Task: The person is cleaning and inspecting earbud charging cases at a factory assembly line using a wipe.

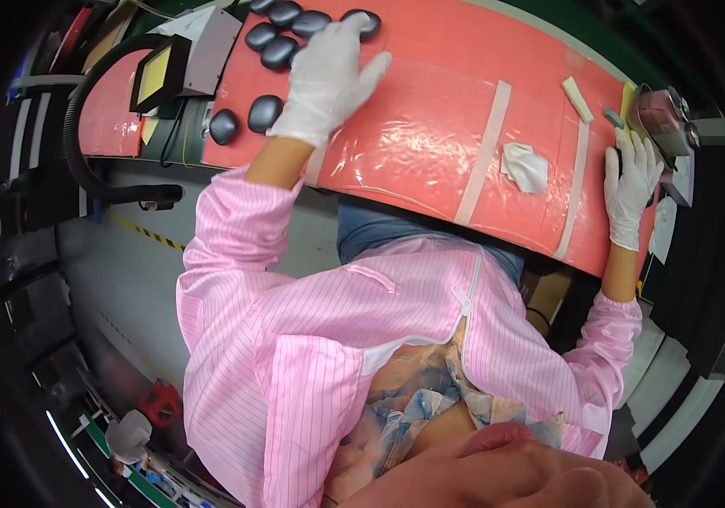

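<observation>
My left hand (329, 85), in a white glove, reaches over the far left of the red-covered table (413, 110). Its fingertips touch a dark, glossy, rounded piece (368, 25) shaped like a computer mouse; the thumb is spread away. Several similar dark pieces (279, 52) lie beside that hand, with one (265, 113) near the wrist and another (224, 127) further left. At the table's right end is my right hand (631, 186), also white-gloved, with its fingers stretched out and spread. Something dark shows at its edge, mostly hidden under the palm.
A crumpled white cloth (525, 168) and a pale strip (577, 99) lie left of my right hand. Metal-capped containers (666, 118) stand beyond that hand. At left are a black flexible hose (72, 127) and a grey box-shaped device (210, 52) with a black-framed yellow panel (156, 74).
</observation>
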`<state>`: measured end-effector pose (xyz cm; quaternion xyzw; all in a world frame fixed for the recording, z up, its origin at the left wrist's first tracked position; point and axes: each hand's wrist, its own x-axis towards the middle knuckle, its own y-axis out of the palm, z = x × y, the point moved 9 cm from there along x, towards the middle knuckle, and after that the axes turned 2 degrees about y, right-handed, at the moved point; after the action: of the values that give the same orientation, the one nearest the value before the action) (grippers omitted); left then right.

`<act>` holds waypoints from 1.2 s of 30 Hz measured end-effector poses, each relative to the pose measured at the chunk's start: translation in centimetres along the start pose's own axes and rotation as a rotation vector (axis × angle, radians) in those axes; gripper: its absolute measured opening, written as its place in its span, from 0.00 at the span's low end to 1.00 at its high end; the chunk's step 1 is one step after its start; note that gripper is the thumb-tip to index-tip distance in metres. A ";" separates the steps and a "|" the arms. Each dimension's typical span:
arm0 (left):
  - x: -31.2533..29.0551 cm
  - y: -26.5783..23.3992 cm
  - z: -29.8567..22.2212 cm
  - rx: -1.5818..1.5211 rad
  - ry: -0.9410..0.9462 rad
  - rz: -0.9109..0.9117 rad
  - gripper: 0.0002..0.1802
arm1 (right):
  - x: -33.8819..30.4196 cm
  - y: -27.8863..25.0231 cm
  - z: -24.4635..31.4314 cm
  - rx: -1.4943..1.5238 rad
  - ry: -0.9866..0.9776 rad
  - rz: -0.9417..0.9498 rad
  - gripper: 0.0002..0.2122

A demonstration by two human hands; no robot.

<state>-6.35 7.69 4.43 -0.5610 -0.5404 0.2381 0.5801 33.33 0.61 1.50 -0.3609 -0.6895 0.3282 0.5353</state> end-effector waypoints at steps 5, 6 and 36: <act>5.2 2.8 3.5 0.382 -0.113 0.145 0.40 | -1.2 1.9 -1.7 0.092 0.087 0.093 0.24; 5.7 4.3 4.4 0.359 -0.158 0.296 0.41 | -1.9 2.4 -2.6 0.090 0.091 0.079 0.24; -11.1 4.2 -14.3 -1.859 -0.321 0.310 0.27 | -0.8 -9.5 15.3 1.381 0.249 -0.033 0.11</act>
<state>4.42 -6.63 -0.30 -0.8234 -0.5060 -0.1381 -0.2168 17.16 -6.11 5.86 0.0373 -0.2622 0.6392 0.7220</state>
